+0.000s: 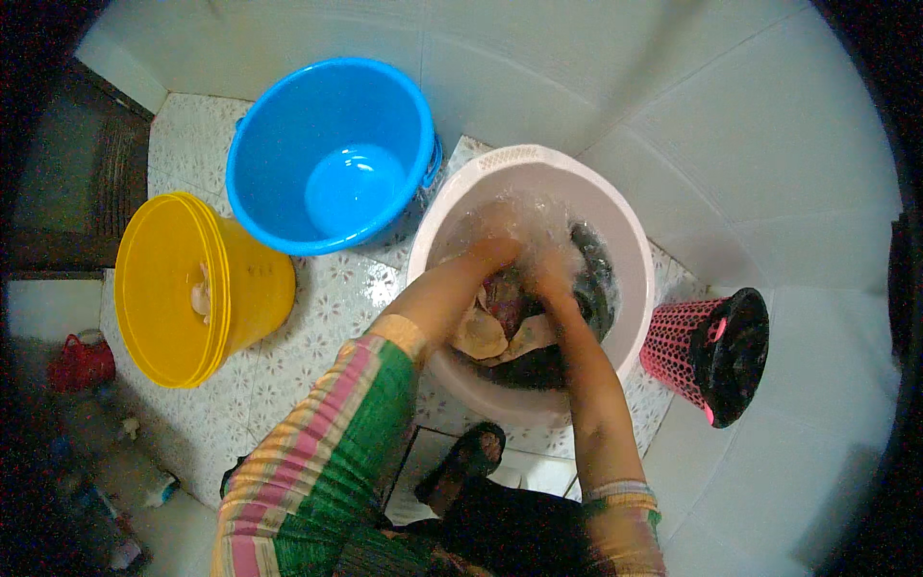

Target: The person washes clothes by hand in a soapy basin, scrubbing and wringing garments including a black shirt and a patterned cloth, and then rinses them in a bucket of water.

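The wet cloth lies bunched inside the pale pink tub (524,154), a beige piece (481,335) toward the left side of the rim, a maroon piece (504,296) beside it near the middle, and a dark piece (524,370) showing along the rim's near edge, with more dark material toward the right edge. Left hand (498,247) and right hand (550,277) are both down in the tub, close together amid splashing water (524,216); spray and blur cover the fingers, so I cannot tell whether either grip is spread, pressed together or pinching a fold. Soaked like this, the cloth should be limp and soft but heavier than its bulk suggests, most of all the dark part, and it is probably slick, apt to slide out of a light pinch. It hardly looks fragile, though a lone corner may stretch under the water's weight. Better to gather a thick fold with the whole palm, both hands a little apart near the middle of the heap, and let it drain over the tub's near edge before lifting clear
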Available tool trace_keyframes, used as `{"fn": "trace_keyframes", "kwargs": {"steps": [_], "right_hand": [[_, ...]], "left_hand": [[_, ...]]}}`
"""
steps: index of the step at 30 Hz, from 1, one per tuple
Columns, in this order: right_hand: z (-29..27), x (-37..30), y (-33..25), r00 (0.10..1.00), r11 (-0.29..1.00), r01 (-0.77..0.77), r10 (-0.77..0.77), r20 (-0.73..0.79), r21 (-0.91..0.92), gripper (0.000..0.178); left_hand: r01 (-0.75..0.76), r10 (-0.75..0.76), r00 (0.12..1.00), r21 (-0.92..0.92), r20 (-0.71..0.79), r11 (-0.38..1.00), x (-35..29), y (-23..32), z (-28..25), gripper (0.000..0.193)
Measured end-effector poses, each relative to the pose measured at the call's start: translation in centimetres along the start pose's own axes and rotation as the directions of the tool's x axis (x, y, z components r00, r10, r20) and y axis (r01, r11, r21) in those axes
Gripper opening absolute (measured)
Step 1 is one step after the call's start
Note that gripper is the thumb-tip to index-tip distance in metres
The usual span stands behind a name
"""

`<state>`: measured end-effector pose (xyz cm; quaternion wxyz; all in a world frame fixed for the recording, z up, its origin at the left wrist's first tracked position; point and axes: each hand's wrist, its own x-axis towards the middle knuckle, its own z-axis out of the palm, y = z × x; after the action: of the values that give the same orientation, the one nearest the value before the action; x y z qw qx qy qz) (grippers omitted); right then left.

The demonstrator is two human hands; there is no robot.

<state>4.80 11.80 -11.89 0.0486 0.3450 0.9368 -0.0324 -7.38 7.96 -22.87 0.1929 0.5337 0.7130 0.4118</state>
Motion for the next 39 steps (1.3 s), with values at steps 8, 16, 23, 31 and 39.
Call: {"fn": "trace_keyframes", "kwargs": {"steps": [8,16,23,31,39], "right_hand": [[-8.3,-4.9,5.7,0.709,-0.709,-0.377,0.193,0.678,0.596,0.041],[-10.0,-4.9,1.4,0.816,-0.805,-0.268,0.102,0.569,0.529,0.034],[-13.5,-7.4,8.0,0.801,-0.390,-0.474,0.181,0.571,0.789,0.051],[-12.0,-9.1,1.8,0.786,-0.514,-0.577,-0.138,0.603,0.635,0.048],[-13.3,-10.3,-0.3,0.675,-0.710,-0.590,-0.171,0.718,0.385,0.072]], "left_hand": [[-0.284,0.319,0.947,-0.368,0.037,0.885,-0.5,23.0,-15.5,0.043],[-0.467,0.446,0.882,-0.405,-0.153,0.786,-3.7,21.8,-11.6,0.033],[-0.241,0.022,0.945,0.647,0.328,0.723,-1.2,12.8,-18.6,0.037],[-0.406,0.382,0.908,0.586,0.172,0.701,-0.3,9.9,-11.9,0.040],[-0.393,0.178,0.831,0.331,0.526,0.858,0.5,16.0,-15.7,0.028]]}}
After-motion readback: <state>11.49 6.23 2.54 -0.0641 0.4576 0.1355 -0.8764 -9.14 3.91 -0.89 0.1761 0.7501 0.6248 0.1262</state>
